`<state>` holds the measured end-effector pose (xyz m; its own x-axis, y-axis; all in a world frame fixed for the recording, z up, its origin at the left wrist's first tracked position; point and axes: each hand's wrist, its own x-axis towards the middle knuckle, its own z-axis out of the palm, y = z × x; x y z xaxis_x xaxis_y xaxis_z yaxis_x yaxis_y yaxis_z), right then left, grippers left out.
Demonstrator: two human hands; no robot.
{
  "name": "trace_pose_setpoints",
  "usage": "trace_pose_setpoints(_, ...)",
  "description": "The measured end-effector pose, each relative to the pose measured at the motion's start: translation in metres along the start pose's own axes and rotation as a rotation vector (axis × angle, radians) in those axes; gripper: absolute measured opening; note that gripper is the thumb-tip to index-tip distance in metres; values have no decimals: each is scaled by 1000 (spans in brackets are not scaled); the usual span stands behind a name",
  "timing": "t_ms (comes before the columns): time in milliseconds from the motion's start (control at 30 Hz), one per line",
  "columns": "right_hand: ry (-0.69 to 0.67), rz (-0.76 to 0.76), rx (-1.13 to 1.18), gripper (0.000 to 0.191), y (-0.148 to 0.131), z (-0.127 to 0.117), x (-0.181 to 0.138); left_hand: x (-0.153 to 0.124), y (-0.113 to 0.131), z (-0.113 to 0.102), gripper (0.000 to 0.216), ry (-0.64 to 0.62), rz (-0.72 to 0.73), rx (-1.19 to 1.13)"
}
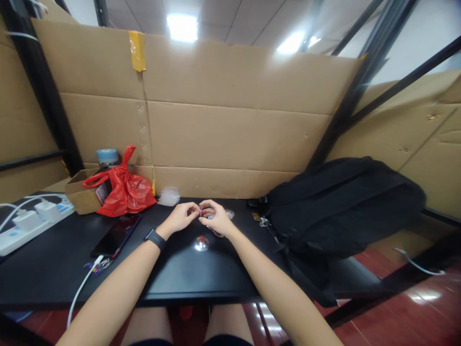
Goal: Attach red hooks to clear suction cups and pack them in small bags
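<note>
My left hand [182, 216], with a dark watch [155, 239] on its wrist, meets my right hand [217, 219] above the black table. Between their fingertips is a small red and shiny piece [202, 212], too small to name surely. Both hands are closed in a pinch around it. On the table just below them lies a clear round cup with a red tip [201, 243], like a suction cup. More clear round pieces [229, 214] sit behind and under my right hand, which partly hides them.
A black backpack [345, 206] fills the right side, keys [265, 222] beside it. At left are a phone [117, 235], a white power strip [36, 221], a cardboard box [82, 194] and a red plastic bag [126, 190]. A clear plastic packet [169, 196] lies near the cardboard wall [230, 139].
</note>
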<state>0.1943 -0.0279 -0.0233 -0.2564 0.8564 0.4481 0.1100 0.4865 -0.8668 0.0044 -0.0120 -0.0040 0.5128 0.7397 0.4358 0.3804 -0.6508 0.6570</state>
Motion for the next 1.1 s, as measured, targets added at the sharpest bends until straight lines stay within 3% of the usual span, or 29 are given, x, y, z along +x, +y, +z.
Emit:
trace_pose_setpoints(133,-33,6,-5,40,-3,4,-2,0,-2,-2,15,-47,33,82)
trace_pose_setpoints(300,51,0,-11,41,2,-1,2,0,-14,-11,16,-35,42,246)
trace_pose_setpoints(400,220,52,-170,41,16,-24,9,-2,-30,-24,13,12,34,415)
trace_pose_setpoints(500,368,134,-522,41,35,-60,11,-4,-46,-36,10,47,8,564)
trace_pose_setpoints(567,336,238,-717,36,45,-81,8,-5,-54,-40,9,27,-1,594)
trace_pose_setpoints(700,276,317,-754,30,55,-101,0,-5,-60,-40,9,-22,-10,541)
trace_pose_setpoints(900,132,305,-732,19,56,-100,0,-5,-59,-36,12,-39,-14,472)
trace_pose_setpoints(1100,105,227,-759,24,40,-94,2,-2,-55,-33,15,-52,6,436)
